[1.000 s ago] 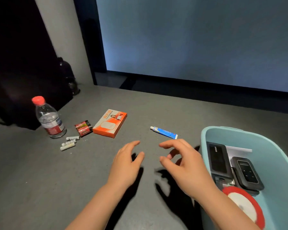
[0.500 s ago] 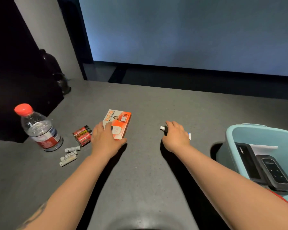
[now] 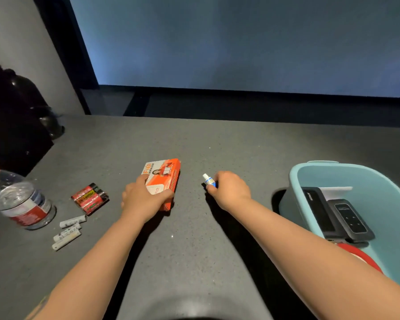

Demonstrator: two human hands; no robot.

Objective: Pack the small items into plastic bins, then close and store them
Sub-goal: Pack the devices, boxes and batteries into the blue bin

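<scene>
My left hand [image 3: 141,199] grips the orange box [image 3: 166,175] at mid-table, tilting its near edge up off the surface. My right hand [image 3: 231,189] is closed around the small blue-and-white tube [image 3: 208,180], whose white cap pokes out to the left. The light blue plastic bin [image 3: 333,172] stands at the right, holding two black devices [image 3: 337,215], a white paper and a red-rimmed round item [image 3: 361,257]. A pack of red batteries [image 3: 90,197] and several loose white batteries [image 3: 68,232] lie at the left.
A water bottle [image 3: 19,199] with a red cap stands at the far left edge. A dark rounded object [image 3: 32,107] sits at the back left corner. The grey table [image 3: 194,250] ends at a dark gap below a large pale screen.
Both hands reached forward from near me. The left closed on the orange box and tipped it up; the right closed on the tube and lifted its end.
</scene>
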